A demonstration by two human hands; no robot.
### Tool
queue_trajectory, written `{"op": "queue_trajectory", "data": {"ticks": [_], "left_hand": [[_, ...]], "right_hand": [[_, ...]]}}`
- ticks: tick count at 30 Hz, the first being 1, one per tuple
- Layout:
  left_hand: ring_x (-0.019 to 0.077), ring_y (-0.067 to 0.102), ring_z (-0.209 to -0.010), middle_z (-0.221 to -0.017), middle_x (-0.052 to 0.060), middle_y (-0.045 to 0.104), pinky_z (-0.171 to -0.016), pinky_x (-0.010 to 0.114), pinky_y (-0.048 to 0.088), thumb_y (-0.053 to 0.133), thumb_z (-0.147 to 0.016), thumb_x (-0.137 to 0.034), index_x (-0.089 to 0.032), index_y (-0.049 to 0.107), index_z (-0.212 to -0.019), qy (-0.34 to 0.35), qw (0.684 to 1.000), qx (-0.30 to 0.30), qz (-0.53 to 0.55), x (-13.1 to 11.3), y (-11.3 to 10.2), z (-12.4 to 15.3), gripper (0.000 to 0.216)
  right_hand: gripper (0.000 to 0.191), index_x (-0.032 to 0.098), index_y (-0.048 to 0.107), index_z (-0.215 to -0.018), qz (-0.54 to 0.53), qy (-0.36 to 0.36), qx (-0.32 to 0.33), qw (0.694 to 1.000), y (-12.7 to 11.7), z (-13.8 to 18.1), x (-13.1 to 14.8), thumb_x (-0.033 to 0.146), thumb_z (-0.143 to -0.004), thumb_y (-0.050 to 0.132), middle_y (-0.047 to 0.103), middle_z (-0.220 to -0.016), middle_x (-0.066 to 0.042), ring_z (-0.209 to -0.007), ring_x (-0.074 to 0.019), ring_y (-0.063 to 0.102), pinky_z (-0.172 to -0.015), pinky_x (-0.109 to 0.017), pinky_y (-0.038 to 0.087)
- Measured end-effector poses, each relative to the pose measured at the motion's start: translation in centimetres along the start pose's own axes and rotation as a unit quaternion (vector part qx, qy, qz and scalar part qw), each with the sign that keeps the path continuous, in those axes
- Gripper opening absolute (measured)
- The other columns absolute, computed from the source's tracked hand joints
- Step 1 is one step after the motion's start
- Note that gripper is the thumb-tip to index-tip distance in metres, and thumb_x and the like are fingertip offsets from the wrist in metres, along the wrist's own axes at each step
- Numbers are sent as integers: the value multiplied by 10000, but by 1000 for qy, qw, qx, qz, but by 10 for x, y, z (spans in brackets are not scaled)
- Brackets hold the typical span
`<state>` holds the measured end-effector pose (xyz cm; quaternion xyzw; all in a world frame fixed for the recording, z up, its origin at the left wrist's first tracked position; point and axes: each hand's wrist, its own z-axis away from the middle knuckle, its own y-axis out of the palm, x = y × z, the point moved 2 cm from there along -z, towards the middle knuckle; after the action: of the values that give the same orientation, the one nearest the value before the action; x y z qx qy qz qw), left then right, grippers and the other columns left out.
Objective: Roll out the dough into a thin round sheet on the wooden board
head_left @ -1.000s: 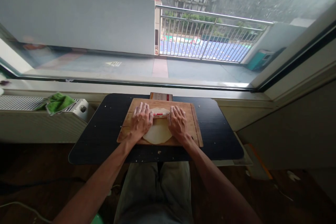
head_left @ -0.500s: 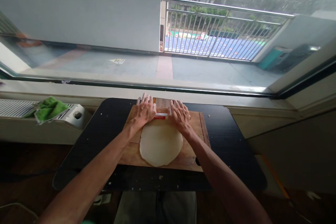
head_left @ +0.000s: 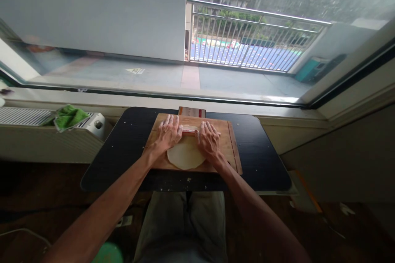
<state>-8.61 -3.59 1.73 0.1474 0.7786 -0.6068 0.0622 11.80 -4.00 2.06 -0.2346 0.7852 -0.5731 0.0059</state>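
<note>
A thin round sheet of dough lies on the wooden cutting board. Across its far part is a roller-like cylinder with a red-and-white label; only its middle shows, so its kind is unclear. My left hand rests palm down over the cylinder's left end, fingers stretched forward and dusted with white flour. Over the right end lies my right hand, also flat, with floury fingers extended. Both hands cover the cylinder's ends.
The board sits on a black table with scattered white specks. A flat box is at the far edge, behind the board. To the left, a green cloth lies on a white radiator. A window stands beyond the table.
Both hands and the cylinder have come back from the board's far edge onto the dough, uncovering the box behind. The view has also shifted and tilted.
</note>
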Motion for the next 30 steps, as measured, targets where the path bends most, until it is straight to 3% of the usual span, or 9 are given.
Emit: {"op": "queue_trajectory", "data": {"ticks": [5, 9, 11, 13, 16, 19, 25, 30], "left_hand": [[353, 457, -1692, -1748, 212, 556, -1420, 559, 322, 359, -1117, -360, -72, 484, -1732, 33, 999, -7, -19, -4, -16, 49, 691], [327, 496, -1669, -1731, 206, 578, -1407, 516, 356, 315, -1146, -355, -73, 507, -1717, 44, 999, -2, -29, -2, -19, 61, 665], [330, 510, -1659, -1737, 205, 569, -1397, 534, 371, 323, -1144, -337, -83, 441, -1759, 38, 999, -3, -35, -3, -17, 52, 676], [344, 499, -1666, -1756, 208, 541, -1391, 558, 375, 342, -1140, -339, -83, 355, -1799, 29, 999, -6, -41, -4, -12, 38, 707], [352, 460, -1690, -1780, 196, 503, -1393, 572, 369, 352, -1139, -349, -102, 257, -1836, 21, 999, -13, -46, -4, -4, 16, 745], [363, 417, -1712, -1790, 179, 484, -1395, 594, 364, 365, -1135, -369, -136, 216, -1851, 11, 998, -22, -53, 1, 5, -5, 767], [359, 278, -1770, -1848, 179, 374, -1428, 612, 277, 333, -1140, -406, -97, 293, -1826, 1, 997, -26, -67, 12, 17, -47, 754], [364, 345, -1748, -1835, 181, 416, -1402, 632, 330, 319, -1133, -398, -79, 422, -1774, -23, 997, 20, -69, 13, 14, -80, 723]], "right_hand": [[541, 98, 656, -1618, 7, -33, 21, 999, -21, 41, 13, 329, -1207, 392, 666, -1652, -205, -1574, -315, 591, -1347, -458, 414], [491, 171, 748, -1509, 23, -41, 50, 998, -32, 39, 11, 330, -1217, 386, 765, -1534, -153, -1437, -288, 700, -1246, -411, 505], [492, 214, 831, -1343, 43, -14, 81, 996, -32, 26, 5, 343, -1225, 371, 826, -1406, -136, -1296, -277, 769, -1122, -383, 573], [470, 217, 844, -1295, 66, -3, 91, 994, -27, 9, -2, 336, -1214, 397, 818, -1412, -146, -1296, -286, 760, -1111, -393, 572], [450, 163, 729, -1527, 72, -17, 62, 995, -14, -12, -12, 281, -1157, 502, 716, -1591, -179, -1472, -320, 647, -1256, -454, 481], [524, 156, 651, -1622, 60, -17, 30, 998, -1, -30, -23, 266, -1119, 550, 704, -1604, -178, -1477, -334, 622, -1288, -482, 445], [498, 185, 705, -1562, 54, -10, 16, 998, 16, -69, -34, 258, -1088, 571, 783, -1461, -164, -1352, -334, 684, -1219, -476, 491], [488, 184, 708, -1557, 58, -26, 40, 997, 18, -89, -35, 260, -1104, 542, 757, -1517, -158, -1376, -340, 673, -1215, -477, 497]]}}
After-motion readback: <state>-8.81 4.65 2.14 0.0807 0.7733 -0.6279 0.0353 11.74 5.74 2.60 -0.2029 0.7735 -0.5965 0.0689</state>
